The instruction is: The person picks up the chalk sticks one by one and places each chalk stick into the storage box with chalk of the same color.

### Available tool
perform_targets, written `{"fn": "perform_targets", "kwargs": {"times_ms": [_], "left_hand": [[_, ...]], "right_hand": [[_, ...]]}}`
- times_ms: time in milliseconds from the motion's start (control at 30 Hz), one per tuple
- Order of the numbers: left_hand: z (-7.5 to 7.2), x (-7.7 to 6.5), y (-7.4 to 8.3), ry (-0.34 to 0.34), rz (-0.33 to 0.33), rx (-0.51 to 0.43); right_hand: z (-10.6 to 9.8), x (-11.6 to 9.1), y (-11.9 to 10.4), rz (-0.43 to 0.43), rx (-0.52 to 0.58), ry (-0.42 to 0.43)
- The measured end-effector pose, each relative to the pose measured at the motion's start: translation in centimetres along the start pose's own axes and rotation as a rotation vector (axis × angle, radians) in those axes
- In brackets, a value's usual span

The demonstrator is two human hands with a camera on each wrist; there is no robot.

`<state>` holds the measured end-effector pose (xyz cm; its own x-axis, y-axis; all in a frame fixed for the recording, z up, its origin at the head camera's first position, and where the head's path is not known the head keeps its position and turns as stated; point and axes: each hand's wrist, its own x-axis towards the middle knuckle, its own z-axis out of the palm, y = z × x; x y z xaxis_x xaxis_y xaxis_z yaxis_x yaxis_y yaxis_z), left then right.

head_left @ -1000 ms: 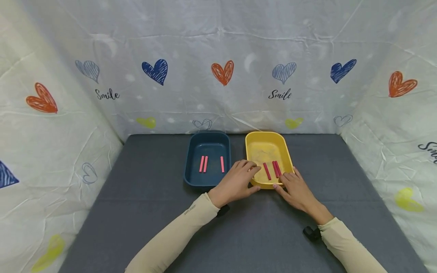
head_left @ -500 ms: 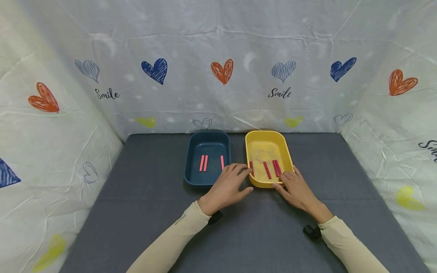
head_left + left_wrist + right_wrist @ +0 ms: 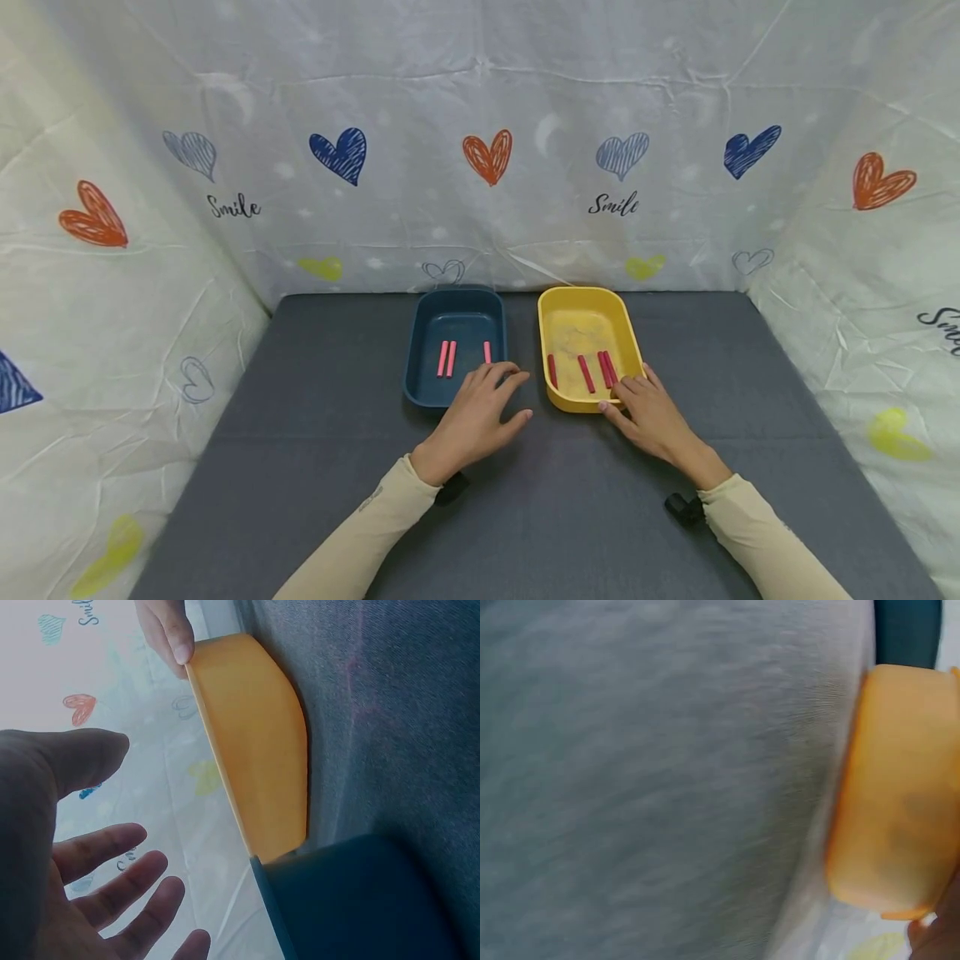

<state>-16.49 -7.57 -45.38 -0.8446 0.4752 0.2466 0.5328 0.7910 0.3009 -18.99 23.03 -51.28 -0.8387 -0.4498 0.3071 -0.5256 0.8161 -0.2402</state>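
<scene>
My left hand (image 3: 470,417) hovers over the near right corner of the dark blue tray (image 3: 408,367), fingers loosely bent and holding nothing. The left wrist view shows its fingers (image 3: 124,896) spread apart. Three light pink chalk sticks (image 3: 442,359) lie in the blue tray, the right one partly hidden by this hand. Several dark red chalk sticks (image 3: 586,374) lie in the yellow tray (image 3: 551,312), one against its left wall. My right hand (image 3: 651,418) grips the yellow tray's near right rim, thumb outside and fingers inside, overlapping the ends of two sticks.
Both trays stand side by side near the back edge of the dark grey tabletop (image 3: 337,483), with a narrow gap between them. A pale printed cloth (image 3: 420,208) hangs behind the table and along both sides.
My left hand has let go of a dark red chalk stick at the yellow tray's left wall and moved left, off that tray. My right hand has stayed at the rim.
</scene>
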Motion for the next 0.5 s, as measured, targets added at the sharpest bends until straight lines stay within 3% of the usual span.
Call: {"fn": "perform_targets", "kwargs": {"times_ms": [267,500], "left_hand": [[-0.4,-0.2,-0.8,0.047,-0.035,0.005],[-0.7,-0.6,-1.6,0.079,-0.037,0.004]], "right_hand": [[-0.8,0.2,-0.2,0.049,0.080,-0.051],[-0.9,0.3,-0.3,0.052,0.110,0.009]]}}
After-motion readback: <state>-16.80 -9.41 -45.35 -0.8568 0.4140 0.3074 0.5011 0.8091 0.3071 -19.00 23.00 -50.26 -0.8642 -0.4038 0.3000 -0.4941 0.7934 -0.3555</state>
